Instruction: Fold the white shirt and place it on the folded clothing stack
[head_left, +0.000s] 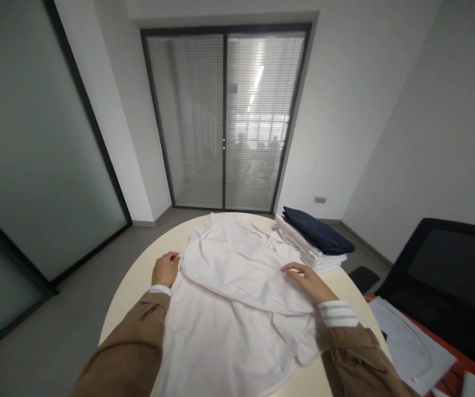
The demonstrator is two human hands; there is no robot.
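A crumpled white shirt (237,309) lies spread over a round cream table (132,303), its upper part folded across the lower part. My left hand (165,269) is at the left edge of the fold, fingers pinching the cloth. My right hand (306,281) rests at the fold's right side, fingers curled onto the fabric. Brown sleeves run along both forearms, and the right one shows a striped white cuff (339,313).
At the table's far right edge sits a stack of folded white clothes (299,245) under a folded navy garment (316,231). Papers (411,344) lie on an orange surface to the right, near a black chair back (448,270). Glass doors with blinds stand ahead.
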